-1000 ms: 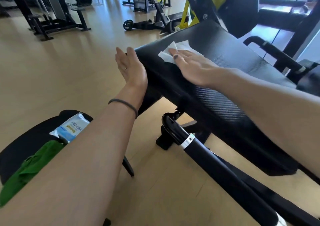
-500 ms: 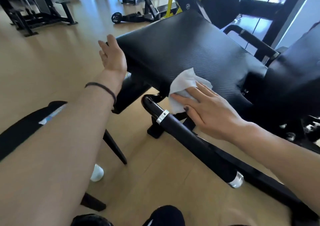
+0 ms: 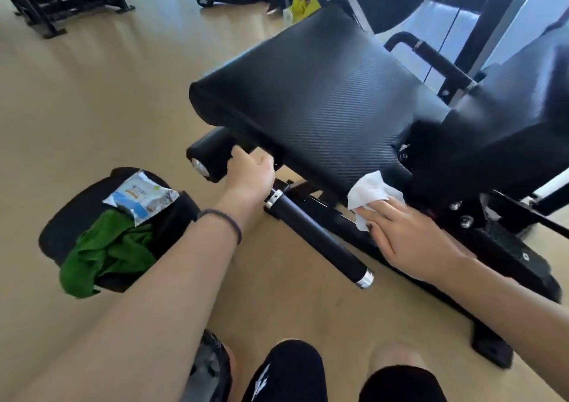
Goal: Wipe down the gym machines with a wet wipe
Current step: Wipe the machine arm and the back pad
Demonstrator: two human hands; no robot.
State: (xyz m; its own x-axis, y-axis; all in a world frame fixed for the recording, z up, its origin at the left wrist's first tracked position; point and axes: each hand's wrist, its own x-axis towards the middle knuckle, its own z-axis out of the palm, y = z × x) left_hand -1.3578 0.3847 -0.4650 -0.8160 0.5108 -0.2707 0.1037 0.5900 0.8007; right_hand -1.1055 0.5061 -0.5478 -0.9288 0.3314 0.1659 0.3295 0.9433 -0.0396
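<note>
Right hand [image 3: 403,235] grip presses wet wipe [image 3: 368,194] against seat pad [image 3: 314,100] edge.

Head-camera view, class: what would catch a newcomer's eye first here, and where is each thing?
The big black seat pad fills the centre. At its lower right edge the right hand presses a white wet wipe against the machine, while the left hand reaches under the pad's front left corner by the roller. At lower left, a green cloth and a wipe packet lie on a black stool.
</note>
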